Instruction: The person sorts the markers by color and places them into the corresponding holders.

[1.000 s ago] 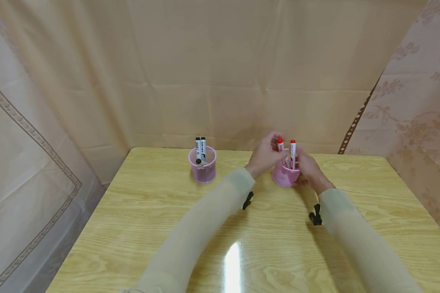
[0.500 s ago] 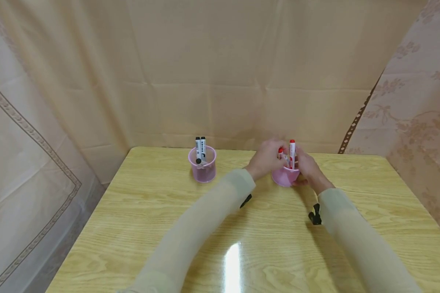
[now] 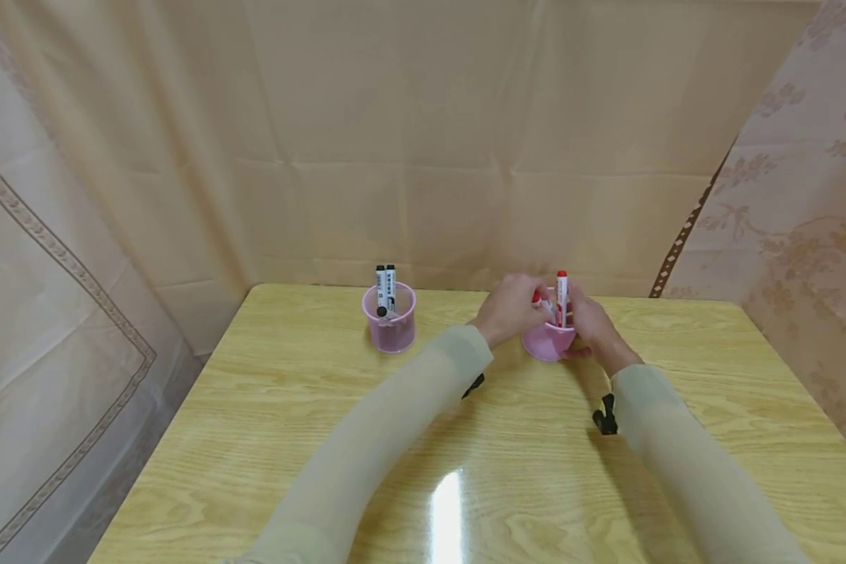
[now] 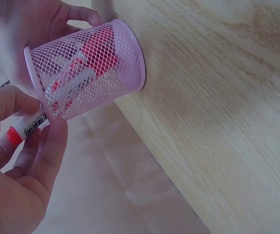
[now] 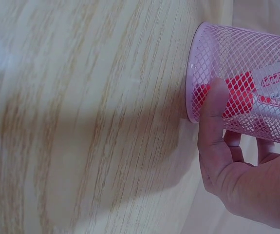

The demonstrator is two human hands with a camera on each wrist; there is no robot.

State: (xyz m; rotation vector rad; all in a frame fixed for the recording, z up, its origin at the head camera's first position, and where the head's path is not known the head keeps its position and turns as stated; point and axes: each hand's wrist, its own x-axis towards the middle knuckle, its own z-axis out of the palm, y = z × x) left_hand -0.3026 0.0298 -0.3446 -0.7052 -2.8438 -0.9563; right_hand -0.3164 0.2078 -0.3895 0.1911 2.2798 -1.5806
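My left hand [image 3: 511, 308] pinches a white marker with a red end [image 4: 28, 127] at the mouth of a pink mesh pen cup [image 3: 546, 345]. Most of that marker's length is down inside the cup. My right hand [image 3: 594, 323] grips the same cup from its right side, thumb [image 5: 216, 100] against the mesh low on the wall. Another red-capped marker [image 3: 562, 294] stands upright in the cup. Through the mesh in the left wrist view, red and white marker bodies show. In the head view, the left fingertips partly hide the pinched marker.
To the left stands a second pink cup [image 3: 393, 337] with black-capped markers [image 3: 385, 290], one leaning low at the rim. Both cups are near the back edge of the wooden table [image 3: 268, 423]. A beige curtain [image 3: 395, 157] hangs behind it.
My left fingers have closed on the red-ended marker, and its top now sits lower in the cup. My right hand and both cups have stayed in place.
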